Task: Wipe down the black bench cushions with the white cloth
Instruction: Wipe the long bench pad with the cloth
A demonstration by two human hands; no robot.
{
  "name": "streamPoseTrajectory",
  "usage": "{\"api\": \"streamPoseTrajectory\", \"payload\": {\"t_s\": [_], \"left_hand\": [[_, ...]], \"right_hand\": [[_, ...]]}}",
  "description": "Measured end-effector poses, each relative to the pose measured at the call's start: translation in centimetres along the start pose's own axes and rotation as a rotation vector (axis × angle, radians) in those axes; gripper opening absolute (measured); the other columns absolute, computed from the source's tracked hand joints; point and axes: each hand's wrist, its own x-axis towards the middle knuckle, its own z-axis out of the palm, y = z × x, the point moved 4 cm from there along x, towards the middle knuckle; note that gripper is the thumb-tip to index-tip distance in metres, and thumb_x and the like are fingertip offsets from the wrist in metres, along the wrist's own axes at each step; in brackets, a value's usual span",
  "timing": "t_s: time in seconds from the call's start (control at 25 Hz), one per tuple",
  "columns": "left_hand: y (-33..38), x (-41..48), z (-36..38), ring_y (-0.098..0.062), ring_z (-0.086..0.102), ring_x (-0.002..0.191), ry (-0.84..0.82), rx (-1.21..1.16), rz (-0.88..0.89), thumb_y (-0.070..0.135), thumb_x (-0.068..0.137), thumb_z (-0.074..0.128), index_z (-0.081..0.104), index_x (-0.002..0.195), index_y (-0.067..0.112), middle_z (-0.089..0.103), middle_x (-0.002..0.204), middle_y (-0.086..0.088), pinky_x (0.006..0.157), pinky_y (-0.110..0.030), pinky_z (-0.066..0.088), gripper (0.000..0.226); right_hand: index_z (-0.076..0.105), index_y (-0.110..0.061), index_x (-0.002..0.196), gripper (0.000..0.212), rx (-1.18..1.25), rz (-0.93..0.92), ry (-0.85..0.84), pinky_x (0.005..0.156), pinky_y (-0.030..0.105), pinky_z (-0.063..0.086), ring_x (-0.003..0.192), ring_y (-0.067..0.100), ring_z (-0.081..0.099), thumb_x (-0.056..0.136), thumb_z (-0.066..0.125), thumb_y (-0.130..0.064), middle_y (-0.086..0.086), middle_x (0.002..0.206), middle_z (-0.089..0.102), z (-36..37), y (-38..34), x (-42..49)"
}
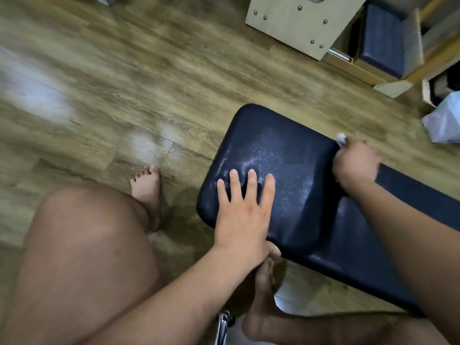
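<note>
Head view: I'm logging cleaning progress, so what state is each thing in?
seat cushion, top glistening, speckled as if damp.
white cloth, bunched, mostly hidden in a hand.
left hand, open, fingers straight, flat on the seat cushion.
right hand, curled round the white cloth at the cushion's far edge.

Floor: wood-look planks (pixel 99 95), brown-grey, w/ pale glare patches at left & centre. Top centre: pale wooden panel (pixel 298 23), tilted in view, w/ round metal bolt heads near its edges; just to its right a dark padded block (pixel 383 41) sits inside a light wooden frame (pixel 403 78). Right edge: white plastic bag (pixel 445 120) on the floor, crumpled, partly cut off by the frame edge; bottom centre: short chrome tube (pixel 222 327), shiny, function unclear.
</note>
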Motion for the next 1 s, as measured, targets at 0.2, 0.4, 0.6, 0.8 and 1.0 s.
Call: {"api": "streamPoseTrajectory", "payload": {"t_s": [0.2, 0.4, 0.6, 0.8, 1.0], "left_hand": [[-3.6, -1.0, -3.3, -0.032, 0.008, 0.151, 0.178, -0.347, -0.005, 0.055, 0.076, 0.074, 0.002, 0.155, 0.016, 0.012, 0.164, -0.01, 0.121, -0.05, 0.014, 0.114], [-6.5, -1.8, -4.6, -0.035, 0.041, 0.138, 0.528, -0.418, -0.021, 0.047, 0.077, 0.064, 0.049, 0.137, 0.005, 0.049, 0.145, -0.014, 0.11, -0.057, 0.035, 0.075], [-3.0, -1.1, -5.4, -0.027, 0.032, 0.145, 0.483, -0.548, 0.206, 0.046, 0.085, 0.056, 0.054, 0.131, 0.009, 0.045, 0.149, -0.008, 0.116, -0.054, 0.026, 0.059], [-1.9, 0.1, -1.7, -0.036, -0.009, 0.15, 0.015, -0.196, 0.054, 0.057, 0.094, 0.048, 0.012, 0.155, 0.012, 0.001, 0.165, -0.01, 0.121, -0.054, 0.001, 0.083], [-1.7, -0.1, -0.2, -0.039, -0.014, 0.149, -0.064, -0.063, 0.022, 0.063, 0.091, 0.049, 0.007, 0.156, 0.016, -0.003, 0.165, -0.011, 0.12, -0.056, -0.005, 0.09]], "right_hand": [[0.061, -0.022, 0.124, 0.04, 0.075, -0.366, -0.048, 0.088, 0.039, 0.046, 0.1, 0.044, 0.058, 0.091, 0.04, -0.011, 0.019, 0.12, 0.05, 0.9, -15.6, -1.4], [0.061, -0.034, 0.112, 0.024, 0.078, -0.878, -0.188, 0.072, 0.032, 0.045, 0.105, 0.021, 0.057, 0.095, 0.045, -0.035, 0.0, 0.11, 0.054, 2.4, -22.1, -12.5], [0.058, -0.019, 0.116, 0.033, 0.432, -0.962, -0.259, 0.073, 0.03, 0.05, 0.093, 0.019, 0.059, 0.085, 0.051, -0.024, 0.001, 0.103, 0.061, -0.6, -9.6, -19.0], [0.061, -0.031, 0.121, 0.033, 0.156, -0.755, 0.04, 0.069, 0.032, 0.048, 0.093, 0.029, 0.061, 0.09, 0.049, -0.028, 0.004, 0.115, 0.057, -0.2, 1.2, -8.2], [0.065, -0.014, 0.119, 0.04, 0.182, -0.154, 0.159, 0.093, 0.04, 0.042, 0.106, 0.044, 0.047, 0.093, 0.039, -0.027, 0.019, 0.117, 0.059, 0.7, 2.5, -3.4]]}}
